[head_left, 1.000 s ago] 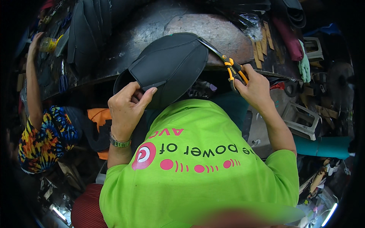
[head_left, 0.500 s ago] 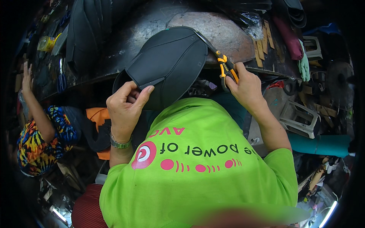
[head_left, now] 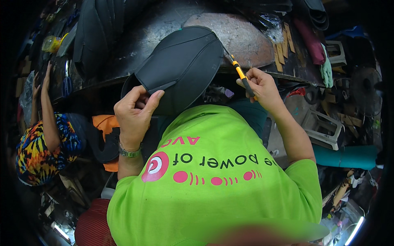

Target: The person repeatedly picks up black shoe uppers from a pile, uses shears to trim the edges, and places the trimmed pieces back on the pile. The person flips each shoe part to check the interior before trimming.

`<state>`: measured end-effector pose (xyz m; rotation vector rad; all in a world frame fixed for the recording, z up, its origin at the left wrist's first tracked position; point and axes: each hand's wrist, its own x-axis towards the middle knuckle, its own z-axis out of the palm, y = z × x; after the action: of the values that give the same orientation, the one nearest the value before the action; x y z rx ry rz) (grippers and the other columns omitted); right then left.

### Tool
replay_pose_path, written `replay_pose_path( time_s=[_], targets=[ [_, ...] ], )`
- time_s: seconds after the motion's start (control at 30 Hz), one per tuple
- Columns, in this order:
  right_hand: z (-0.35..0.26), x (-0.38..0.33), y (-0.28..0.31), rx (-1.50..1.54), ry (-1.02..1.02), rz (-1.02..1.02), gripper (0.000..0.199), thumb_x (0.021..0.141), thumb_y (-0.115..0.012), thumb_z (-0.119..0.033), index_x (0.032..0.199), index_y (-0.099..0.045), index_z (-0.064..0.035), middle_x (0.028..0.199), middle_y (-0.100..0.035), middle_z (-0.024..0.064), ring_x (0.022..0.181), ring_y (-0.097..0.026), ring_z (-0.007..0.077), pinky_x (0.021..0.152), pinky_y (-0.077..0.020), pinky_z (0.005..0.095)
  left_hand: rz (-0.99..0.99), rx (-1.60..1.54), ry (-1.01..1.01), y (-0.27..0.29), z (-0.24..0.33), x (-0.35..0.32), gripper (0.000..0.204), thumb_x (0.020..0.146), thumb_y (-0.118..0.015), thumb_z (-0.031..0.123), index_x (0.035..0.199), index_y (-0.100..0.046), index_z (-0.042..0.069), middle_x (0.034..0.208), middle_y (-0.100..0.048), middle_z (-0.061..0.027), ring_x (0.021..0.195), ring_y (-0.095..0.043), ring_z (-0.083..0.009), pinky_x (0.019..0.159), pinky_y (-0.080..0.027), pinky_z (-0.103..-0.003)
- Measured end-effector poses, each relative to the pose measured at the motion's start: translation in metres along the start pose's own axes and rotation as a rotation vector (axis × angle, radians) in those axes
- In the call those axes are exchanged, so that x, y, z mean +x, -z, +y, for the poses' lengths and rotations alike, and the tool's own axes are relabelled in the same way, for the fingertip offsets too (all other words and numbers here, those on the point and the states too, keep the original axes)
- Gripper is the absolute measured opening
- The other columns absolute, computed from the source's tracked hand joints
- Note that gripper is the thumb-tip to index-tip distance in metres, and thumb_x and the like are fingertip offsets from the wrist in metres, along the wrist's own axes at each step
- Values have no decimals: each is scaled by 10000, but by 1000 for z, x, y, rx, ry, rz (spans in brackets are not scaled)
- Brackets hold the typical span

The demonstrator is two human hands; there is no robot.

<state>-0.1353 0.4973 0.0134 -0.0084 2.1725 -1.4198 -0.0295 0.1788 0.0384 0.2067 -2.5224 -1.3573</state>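
A black stitched panel [head_left: 180, 61], rounded at the top and with curved seams, slants up from my lap over the bench edge. My left hand [head_left: 135, 107] pinches its lower left edge between thumb and fingers. On the other side, my right hand [head_left: 262, 88] grips scissors [head_left: 240, 73] with yellow and black handles. Their blades lie along the panel's upper right edge, and the handles appear nearly in line with each other. Whether the blades are parted is hard to make out.
The dark workbench [head_left: 139, 45] carries a worn brown board [head_left: 234, 39], black panels [head_left: 98, 37], wooden strips [head_left: 280, 53] and blue-handled scissors [head_left: 67, 84]. At left sits a person in a colourful shirt [head_left: 49, 141]. A grey plastic stool [head_left: 326, 127] and teal roll [head_left: 347, 157] are at right.
The scissors' handles have come together or turned edge-on, and my right hand has shifted slightly. The panel barely moved. The person at left now shows both forearms raised.
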Motion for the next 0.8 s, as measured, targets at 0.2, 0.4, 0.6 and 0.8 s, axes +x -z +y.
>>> replay_pose_path(
  time_s=[0.2, 0.4, 0.6, 0.8],
  targets=[
    [-8, -4, 4, 256, -42, -97, 245, 873, -786, -220, 892, -624, -37, 608, -585, -3, 464, -529, 61, 402, -399, 202, -161, -659, 340, 33, -6, -1, 413, 802, -827, 81, 1158, -658, -41, 972, -691, -35, 832, -637, -53, 771, -520, -201],
    [-5, 5, 17, 88, 101, 123, 241, 865, -778, -205, 936, -628, -31, 627, -605, 14, 513, -559, 71, 460, -404, 232, -651, -1578, 498, 45, -63, 9, 493, 874, -785, 317, 1196, -504, 71, 844, -464, 1, 764, -508, -117, 677, -514, -258],
    [2, -1, 18, -744, 430, 393, 324, 753, -779, -238, 963, -618, -50, 744, -659, 80, 663, -597, 235, 658, -426, 366, -461, -2238, 849, 1, -119, -2, 388, 996, -633, 290, 1196, -487, -9, 928, -430, -26, 834, -484, -109, 653, -471, -235],
    [-4, 3, 15, -985, 510, 448, 331, 740, -771, -244, 980, -608, -84, 853, -681, 76, 718, -592, 279, 734, -360, 383, -439, -2287, 874, 0, -124, -10, 370, 995, -633, 264, 1190, -479, -10, 938, -421, -31, 835, -477, -107, 669, -471, -246]
  ],
)
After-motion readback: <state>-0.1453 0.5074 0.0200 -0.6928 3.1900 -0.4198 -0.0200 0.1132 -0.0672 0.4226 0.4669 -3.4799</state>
